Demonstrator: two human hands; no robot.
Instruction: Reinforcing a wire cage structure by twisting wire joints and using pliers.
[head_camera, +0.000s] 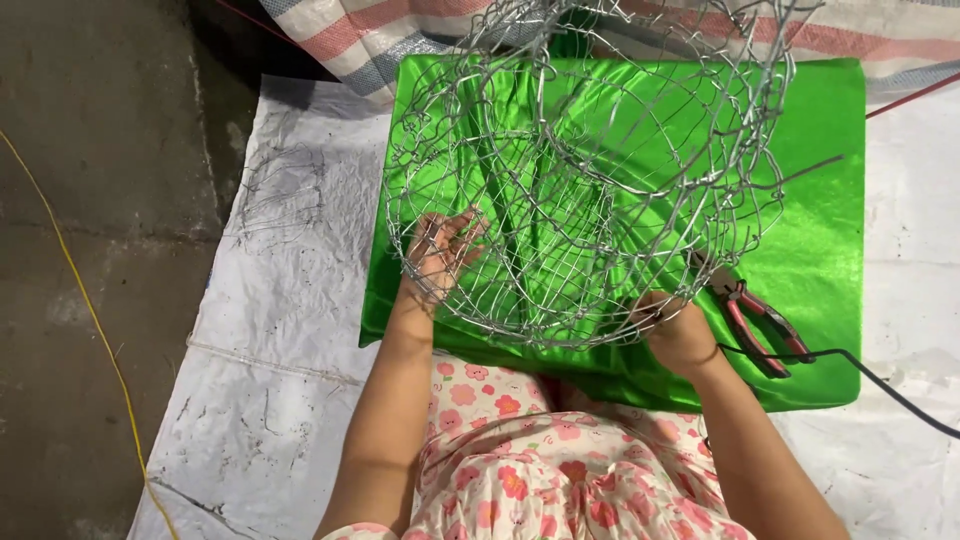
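Observation:
A large round wire frame (590, 170) of bent silver wire stands over a shiny green cloth (810, 240). My left hand (437, 255) is inside the frame's lower left side, fingers curled around its wires. My right hand (680, 330) grips the frame's lower right rim. Red-handled pliers (755, 320) lie on the green cloth just right of my right hand, not held.
A white plastic sheet (280, 330) covers the ground under the cloth. A striped tarp (360, 40) lies at the back. A black cable (880, 385) runs off to the right, a yellow cord (80, 290) crosses the dark concrete at left. My lap in a floral garment (520, 450) is at the bottom.

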